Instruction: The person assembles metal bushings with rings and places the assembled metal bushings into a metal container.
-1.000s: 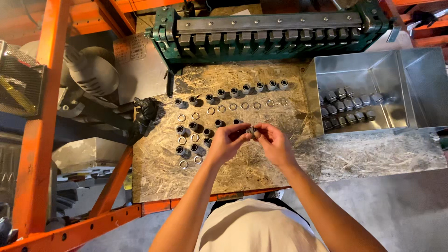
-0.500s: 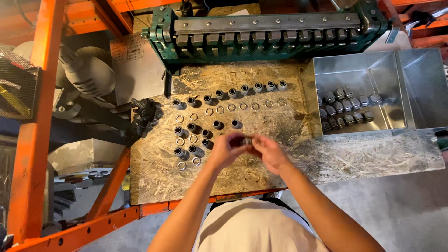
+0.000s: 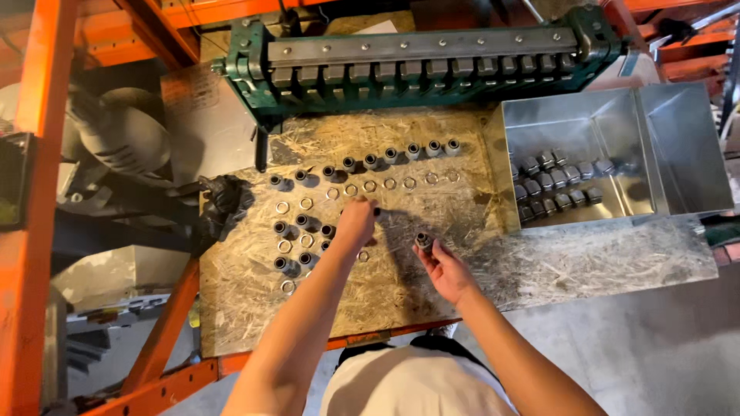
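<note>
I see a chipboard counter (image 3: 432, 293) between orange rack beams (image 3: 35, 192). My left hand (image 3: 356, 222) reaches among the sleeves (image 3: 308, 223), fingers bunched; right hand (image 3: 443, 266) pinches one sleeve (image 3: 422, 240) near the bare front edge.

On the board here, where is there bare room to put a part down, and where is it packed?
Bare board lies in front of the metal tray, right of the right hand, and along the near edge under the left hand. The left and far side is crowded with rows of sleeves and washers. The tray's right half is open; nuts fill its left.
</note>
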